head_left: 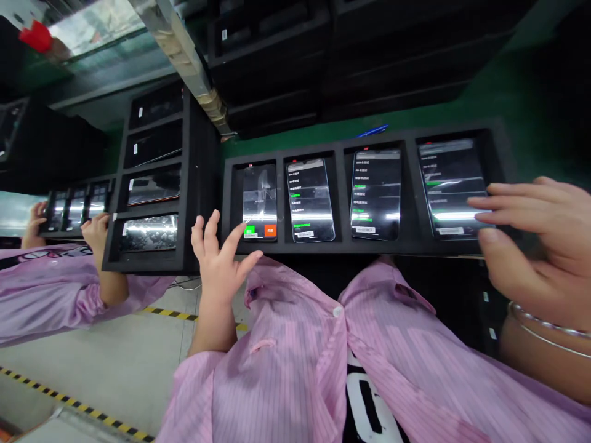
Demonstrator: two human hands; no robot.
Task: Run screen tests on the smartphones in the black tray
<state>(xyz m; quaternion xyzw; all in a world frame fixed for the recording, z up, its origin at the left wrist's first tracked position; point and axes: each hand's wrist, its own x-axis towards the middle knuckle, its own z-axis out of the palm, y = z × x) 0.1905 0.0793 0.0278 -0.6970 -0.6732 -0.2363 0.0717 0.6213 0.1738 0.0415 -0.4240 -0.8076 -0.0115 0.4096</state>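
Your pink striped shirt (295, 344) lies closest, below and between your hands. Your left hand (221, 261) is open and empty, fingers spread, its index fingertip at the lower left corner of a dark-screened rectangular phone (259, 191) with a green and an orange-red block; whether it touches the glass, you cannot tell. Your right hand (538, 237), two silver-coloured bangles (549, 326) at its wrist, is also open, fingers stretched over the right edge of another dark-screened phone (450, 184) showing a list; contact there is unclear too. Both phones sit in compartments of a long black foam tray (341, 191) spanning between your hands. To the right of your left hand, two more list-showing phones, one with a blue edge (310, 200) and one nearer your right hand (376, 194), fill the middle compartments. Beyond the tray from your hands, a slim blue pen (373, 131) lies on the green tabletop (295, 136). Left of your left hand stands a black foam stack (191, 203) with four phones in its top; past it are a co-worker's hands (95, 231).
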